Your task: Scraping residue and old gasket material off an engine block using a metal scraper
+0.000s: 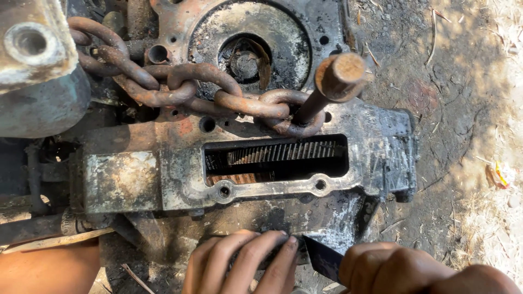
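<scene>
Hands (305, 264) on blade (322, 260) — rusty chain (207, 90) above

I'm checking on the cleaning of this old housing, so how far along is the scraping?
Done: the top flange of the housing around the slot shows bare grey metal. In hand: the right hand holds a dark flat blade against the lower face, with the left hand pressing beside it. Left: black grime covers that lower face, and the rusty chain looped over a bolt is untouched.
</scene>
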